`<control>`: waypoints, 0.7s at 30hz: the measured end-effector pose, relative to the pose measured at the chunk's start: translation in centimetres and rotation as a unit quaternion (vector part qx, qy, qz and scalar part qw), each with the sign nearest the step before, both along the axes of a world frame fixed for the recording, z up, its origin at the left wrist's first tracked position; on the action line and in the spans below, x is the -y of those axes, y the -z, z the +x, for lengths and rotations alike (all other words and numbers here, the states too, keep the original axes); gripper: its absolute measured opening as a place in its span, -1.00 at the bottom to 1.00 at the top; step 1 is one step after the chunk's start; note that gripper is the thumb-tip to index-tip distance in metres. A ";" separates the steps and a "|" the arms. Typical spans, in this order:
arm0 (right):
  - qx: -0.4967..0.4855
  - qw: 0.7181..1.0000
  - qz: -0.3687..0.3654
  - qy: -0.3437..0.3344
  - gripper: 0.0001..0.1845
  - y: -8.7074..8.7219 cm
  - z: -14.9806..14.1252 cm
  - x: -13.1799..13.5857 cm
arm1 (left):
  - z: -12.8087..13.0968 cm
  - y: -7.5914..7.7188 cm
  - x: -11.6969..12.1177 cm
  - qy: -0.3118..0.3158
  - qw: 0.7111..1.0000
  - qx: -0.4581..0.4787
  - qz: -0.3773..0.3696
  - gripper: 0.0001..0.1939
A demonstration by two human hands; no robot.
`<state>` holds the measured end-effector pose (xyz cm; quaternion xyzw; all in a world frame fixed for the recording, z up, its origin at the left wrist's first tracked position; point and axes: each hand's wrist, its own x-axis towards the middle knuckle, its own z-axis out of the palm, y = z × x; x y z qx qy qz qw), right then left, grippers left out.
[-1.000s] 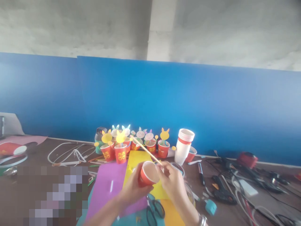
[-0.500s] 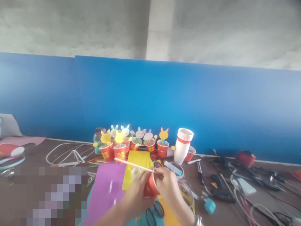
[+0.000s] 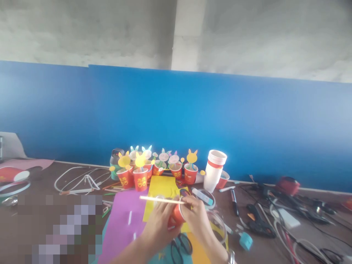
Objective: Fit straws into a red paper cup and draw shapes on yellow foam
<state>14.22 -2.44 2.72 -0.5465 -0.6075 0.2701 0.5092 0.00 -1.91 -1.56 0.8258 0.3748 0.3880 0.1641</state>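
A red paper cup [image 3: 177,214] is tilted on its side between my hands, its rim toward the right. My left hand [image 3: 161,223] wraps around the cup from the left. My right hand [image 3: 196,214] is at the cup's rim and pinches one end of a thin pale wooden stick [image 3: 159,199]. The stick lies nearly level, pointing left over my left fingers. Scissors with dark handles [image 3: 181,247] lie just below the cup. Under my hands are purple paper [image 3: 125,216] and yellow paper [image 3: 162,183].
Behind stand several red cups with paper rabbit heads [image 3: 141,179] and a stack of white cups [image 3: 213,174]. On the right lie a marker [image 3: 234,201], a black glue gun [image 3: 258,222], a teal block [image 3: 246,241] and tangled cables. White cable [image 3: 77,179] lies left. A blue partition [image 3: 176,117] rises behind.
The cup has tipped from mouth-up onto its side. The stick has swung down from a steep slant to nearly level, pointing left across the cup.
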 end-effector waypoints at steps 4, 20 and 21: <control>-0.089 0.992 -0.078 -0.046 -0.84 -0.1 0.1 0.1 | 0.0 0.0 -0.1 -0.001 1.000 0.009 0.027 -0.39; 0.171 0.981 0.064 0.060 -0.82 0.3 0.8 -0.3 | -0.5 -0.2 -0.2 0.056 0.997 0.050 -0.009 -0.25; 0.145 0.987 0.049 0.052 -0.83 0.0 0.9 -0.3 | -0.5 -0.3 -0.1 0.061 0.996 0.066 -0.020 -0.26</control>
